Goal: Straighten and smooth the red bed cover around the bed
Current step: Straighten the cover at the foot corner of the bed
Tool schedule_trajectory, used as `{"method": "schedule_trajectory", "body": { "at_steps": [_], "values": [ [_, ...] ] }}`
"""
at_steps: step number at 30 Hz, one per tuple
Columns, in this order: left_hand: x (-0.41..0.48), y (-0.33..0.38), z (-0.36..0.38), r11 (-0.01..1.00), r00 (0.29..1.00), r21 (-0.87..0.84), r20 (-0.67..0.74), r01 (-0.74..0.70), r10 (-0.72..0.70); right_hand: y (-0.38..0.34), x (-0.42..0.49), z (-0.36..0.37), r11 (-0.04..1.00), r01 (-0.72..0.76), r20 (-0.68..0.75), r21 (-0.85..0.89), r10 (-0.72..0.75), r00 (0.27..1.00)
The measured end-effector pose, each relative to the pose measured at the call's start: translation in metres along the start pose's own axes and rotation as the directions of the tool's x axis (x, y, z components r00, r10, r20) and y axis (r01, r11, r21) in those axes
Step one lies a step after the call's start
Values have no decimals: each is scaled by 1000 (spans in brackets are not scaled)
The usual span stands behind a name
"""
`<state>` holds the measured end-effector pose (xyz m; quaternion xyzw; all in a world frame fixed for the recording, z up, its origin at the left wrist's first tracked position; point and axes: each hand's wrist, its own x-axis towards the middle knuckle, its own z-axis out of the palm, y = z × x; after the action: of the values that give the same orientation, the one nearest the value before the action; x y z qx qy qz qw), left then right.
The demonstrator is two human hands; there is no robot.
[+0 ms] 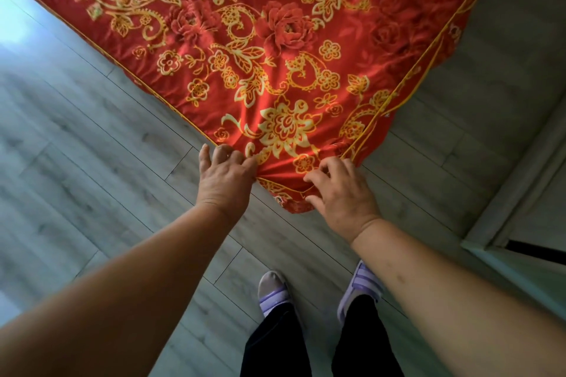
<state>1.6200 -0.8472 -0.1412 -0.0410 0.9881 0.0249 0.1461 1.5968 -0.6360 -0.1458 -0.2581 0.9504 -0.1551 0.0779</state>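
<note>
Right now, position: the person stands at a corner of the bed, both bare arms stretched forward and down.
Bed cover: the red bed cover (275, 49), printed with gold flowers and red roses and edged in yellow piping, lies spread over the bed, its corner pointing toward the person and drooping over the edge.
Left hand: the left hand (225, 176) is at the left side of that corner, fingers curled and pinching the fabric at the piped edge; the cloth bunches into small folds where they grip.
Right hand: the right hand (343, 190) is at the right side of the corner, fingers bent and spread, tips on the fabric; whether it truly grips or only presses I cannot tell.
Wrinkles: creases fan up from between the two hands into the pattern.
Floor: grey wood-look planks (92, 147) on both sides of the bed.
Feet: purple striped slippers (361, 285) and dark trousers (275, 343) below the arms.
</note>
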Motion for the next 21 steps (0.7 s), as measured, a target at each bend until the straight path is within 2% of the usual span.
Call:
{"method": "schedule_trajectory", "body": {
  "at_steps": [4, 8, 10, 11, 13, 14, 15, 16, 18, 19, 21],
  "values": [
    [0, -1, -3, 1000, 1000, -7, -8, -14, 14, -7, 15, 9, 995, -41, -30, -93, 39, 999],
    [-6, -11, 8, 996, 989, -28, -120, -87, 83, -4, 8, 11, 997, 30, -4, -74, -31, 1000],
    [-8, -12, 10, 996, 993, -28, -94, -81, 78, -1, -5, 12, 998, 24, 39, -56, -22, 999],
    [-9, -12, 10, 998, 1000, -53, -20, -21, 20, 0, -11, 13, 999, 2, 62, -46, 1, 998],
    [-7, -11, 4, 956, 973, -191, 89, 225, -211, 0, -21, 13, 999, -34, 103, -17, 36, 994],
    [-4, -11, 1, 883, 931, -294, 123, 364, -343, -3, -24, 13, 999, -44, 109, 3, 44, 993],
    [1, -13, -2, 759, 870, -427, 187, 491, -457, -8, -25, 13, 998, -57, 103, 26, 54, 993],
    [7, -15, -6, 588, 799, -557, 279, 587, -533, -14, -23, 12, 997, -69, 81, 43, 66, 995],
    [21, -18, -10, 177, 668, -737, 449, 652, -593, -25, -13, 13, 995, -85, 31, 45, 83, 996],
    [30, -20, -10, 26, 622, -762, 507, 647, -596, -29, -6, 12, 995, -94, 21, 24, 94, 995],
    [38, -23, -8, -117, 569, -747, 589, 655, -574, -35, 6, 16, 991, -128, 23, -46, 129, 991]
  ]
}}
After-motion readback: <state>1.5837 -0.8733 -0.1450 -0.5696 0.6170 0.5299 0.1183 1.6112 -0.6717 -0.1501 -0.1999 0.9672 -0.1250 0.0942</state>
